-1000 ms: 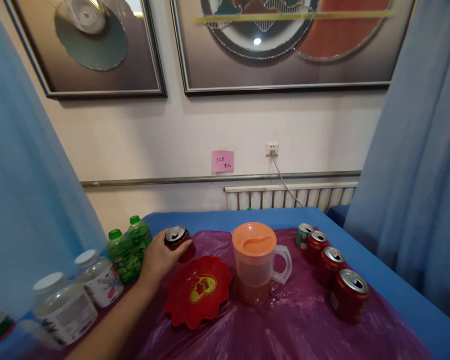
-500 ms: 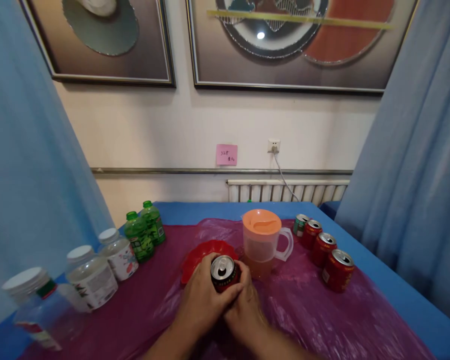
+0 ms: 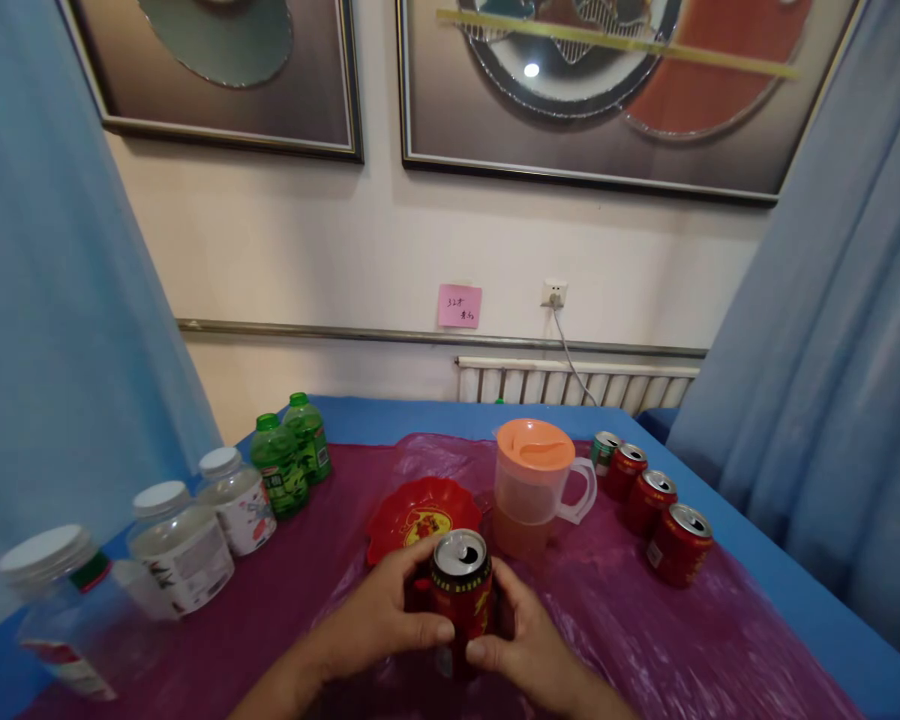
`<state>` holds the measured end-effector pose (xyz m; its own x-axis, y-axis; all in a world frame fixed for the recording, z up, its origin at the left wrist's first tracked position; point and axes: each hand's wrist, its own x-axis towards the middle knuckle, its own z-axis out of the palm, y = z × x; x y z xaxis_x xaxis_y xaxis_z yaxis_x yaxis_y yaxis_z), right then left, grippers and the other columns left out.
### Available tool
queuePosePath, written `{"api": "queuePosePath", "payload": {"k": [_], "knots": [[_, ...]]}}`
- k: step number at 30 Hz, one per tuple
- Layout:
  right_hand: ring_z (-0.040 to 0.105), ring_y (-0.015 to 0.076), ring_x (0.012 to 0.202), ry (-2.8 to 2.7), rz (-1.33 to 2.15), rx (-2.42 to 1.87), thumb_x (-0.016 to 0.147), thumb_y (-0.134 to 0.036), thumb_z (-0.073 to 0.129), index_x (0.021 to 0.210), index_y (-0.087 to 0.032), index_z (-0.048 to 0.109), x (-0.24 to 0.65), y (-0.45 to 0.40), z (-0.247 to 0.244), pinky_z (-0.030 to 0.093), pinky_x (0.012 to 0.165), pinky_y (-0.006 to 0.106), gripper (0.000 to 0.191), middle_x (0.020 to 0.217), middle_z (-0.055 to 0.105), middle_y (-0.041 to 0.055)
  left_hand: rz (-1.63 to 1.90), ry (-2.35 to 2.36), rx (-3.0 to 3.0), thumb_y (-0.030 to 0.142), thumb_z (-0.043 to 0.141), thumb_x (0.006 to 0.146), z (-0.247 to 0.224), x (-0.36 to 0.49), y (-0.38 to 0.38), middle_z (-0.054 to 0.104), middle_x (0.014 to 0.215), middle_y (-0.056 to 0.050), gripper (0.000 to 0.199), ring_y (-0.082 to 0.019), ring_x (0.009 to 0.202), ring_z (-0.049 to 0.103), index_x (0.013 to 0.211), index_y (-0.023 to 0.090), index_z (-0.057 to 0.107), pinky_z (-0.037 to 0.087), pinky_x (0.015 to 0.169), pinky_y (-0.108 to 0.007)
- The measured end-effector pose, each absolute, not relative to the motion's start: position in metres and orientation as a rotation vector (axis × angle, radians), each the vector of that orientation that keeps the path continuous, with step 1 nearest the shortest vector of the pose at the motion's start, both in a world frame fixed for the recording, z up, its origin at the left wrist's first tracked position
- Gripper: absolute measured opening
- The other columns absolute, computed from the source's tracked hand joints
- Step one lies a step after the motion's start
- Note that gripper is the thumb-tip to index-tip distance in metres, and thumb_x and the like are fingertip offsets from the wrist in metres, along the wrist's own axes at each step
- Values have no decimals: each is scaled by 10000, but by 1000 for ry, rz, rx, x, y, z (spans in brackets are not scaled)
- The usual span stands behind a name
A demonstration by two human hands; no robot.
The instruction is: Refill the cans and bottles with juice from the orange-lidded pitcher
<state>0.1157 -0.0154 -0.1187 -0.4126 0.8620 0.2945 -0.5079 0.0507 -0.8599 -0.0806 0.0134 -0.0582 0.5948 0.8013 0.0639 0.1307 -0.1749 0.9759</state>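
Note:
A red can [image 3: 461, 592] with a dark and gold band and an opened silver top stands upright between my two hands at the front centre. My left hand [image 3: 379, 615] wraps its left side, thumb on the front. On the right side, my right hand [image 3: 529, 635] curls round it, its thumb also at the front. Just behind the can lies a red scalloped plate [image 3: 397, 508] with a yellow print. A clear pitcher [image 3: 523, 500] with an orange lid and amber liquid stands behind and to the right of my hands.
Three red cans [image 3: 680, 545] and a green can [image 3: 604, 450] line the right side. At the left are two green bottles [image 3: 279, 465] and clear jars with white lids [image 3: 182, 545]. Crinkled purple plastic [image 3: 615, 620] covers much of the blue table [image 3: 802, 590].
My hands have spread slightly apart and show more of the can's side. The can appears lower and a little to the right, its top opening now facing differently. The view has tilted slightly.

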Motion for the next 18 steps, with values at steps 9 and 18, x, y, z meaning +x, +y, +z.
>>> {"api": "queuePosePath", "payload": {"k": [9,18], "knots": [[706,279,1035,-1161,1238,-973,837,-578,722,1242,-219,625,145,-18,-179,560,902,408,549,1160,731,127,925,1093,1838,433,839,637,-46,-93,46,684,1306,-113,743,-314,1209,633,1300,206,589,472,1086,-431],[623,298,1157,-915,565,-1310,786,-614,703,1259,-206,561,230,30,-136,502,978,408,641,1290,649,131,1119,1539,2007,448,762,669,-77,-110,116,700,1261,-139,646,-336,1162,660,1236,184,601,495,1032,-478]]}}
